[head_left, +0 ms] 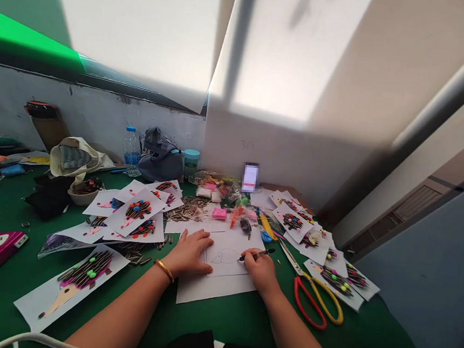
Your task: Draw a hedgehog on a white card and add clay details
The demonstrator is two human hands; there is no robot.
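A white sheet (222, 287) lies on the green table, with a thin outline drawing (225, 257) on the paper above it. Flat on the left part of the paper rests my left hand (189, 252), fingers spread and holding nothing. My right hand (259, 266) is closed round a dark pen (264, 252), whose tip meets the right side of the drawn outline. A gold bangle (164, 270) circles my left wrist. Scissors with red and yellow handles (306, 283) lie open just right of my right hand.
Hedgehog cards (137, 209) pile up at left, one (78, 285) nearer me, and more (325, 252) at right. Behind the paper are sunflower seeds (190, 208), bagged clay (219, 213) and a phone (250, 178). A bottle (130, 151) and grey bag (158, 157) stand by the wall.
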